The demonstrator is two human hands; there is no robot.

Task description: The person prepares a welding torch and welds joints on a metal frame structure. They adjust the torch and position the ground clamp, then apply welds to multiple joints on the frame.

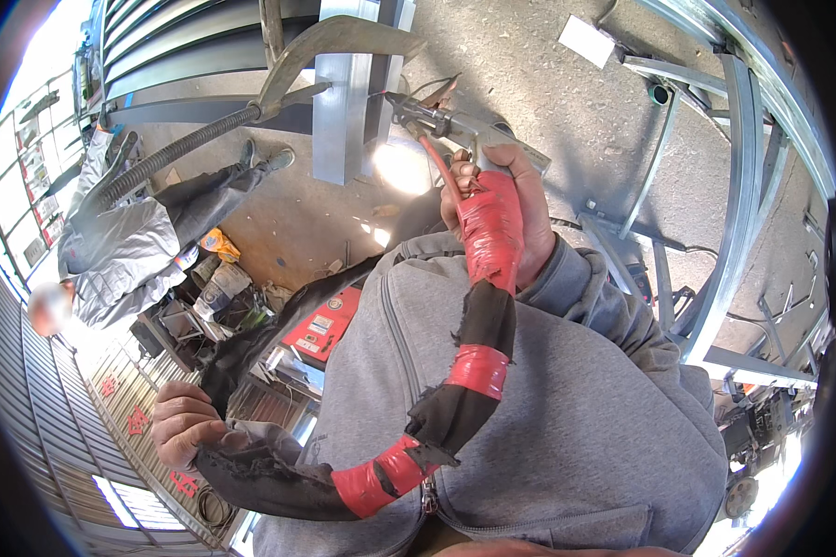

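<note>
My right hand (pixel 520 190) is wrapped round the taped handle of a welding gun (pixel 469 130), its metal head tilted up and to the left. The gun's tip is close to an upright steel post (pixel 342 121). From its grip a thick cable (pixel 478 404), sleeved in torn black cloth and bound with red tape, curves down across my grey jacket. At the lower left my left hand (pixel 184 422) is closed round that black-sleeved cable. A large screw clamp (pixel 320 51) with a long threaded rod sits by the post, just beyond the gun.
A person in grey workwear (pixel 130 246) stands at the left. Below them are a cluttered bench (pixel 209 297) and a red machine panel (pixel 323 323). Galvanised steel frames (pixel 734 223) fill the right side. Dark slatted panels (pixel 204 42) lie at the top left.
</note>
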